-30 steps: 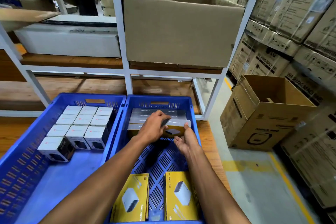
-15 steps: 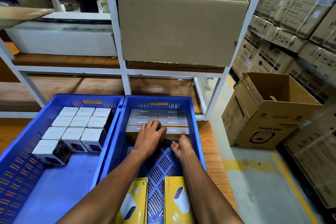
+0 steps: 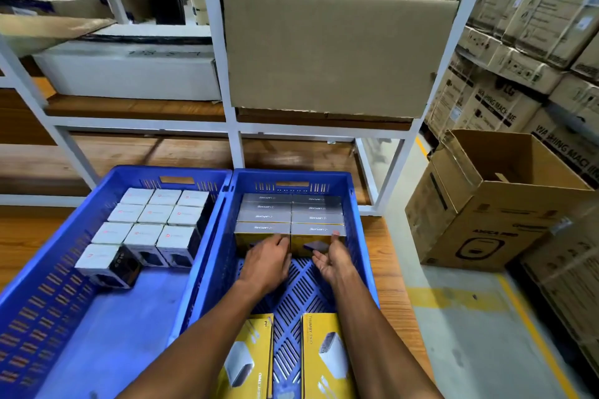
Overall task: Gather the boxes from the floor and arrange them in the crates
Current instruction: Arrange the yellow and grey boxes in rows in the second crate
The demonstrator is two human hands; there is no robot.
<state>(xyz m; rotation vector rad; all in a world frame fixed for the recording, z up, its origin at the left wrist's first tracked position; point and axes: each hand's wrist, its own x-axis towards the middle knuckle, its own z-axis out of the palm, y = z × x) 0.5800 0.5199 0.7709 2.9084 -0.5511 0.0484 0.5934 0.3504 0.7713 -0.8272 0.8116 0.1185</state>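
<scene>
Yellow boxes w/ grey tops stand packed in two columns at the far end of the right blue crate, just ahead of both hands. To the left sits a second blue crate w/ white-topped boxes; two more yellow boxes lie flat under the forearms, an open carton sits well right on the floor. Left hand lies flat, fingers loosely together against the front-left box, holding nothing; right hand is open, palm up, fingertips touching the front-right box.

Yellow boxes stand upright in rows inside the right blue crate.
</scene>
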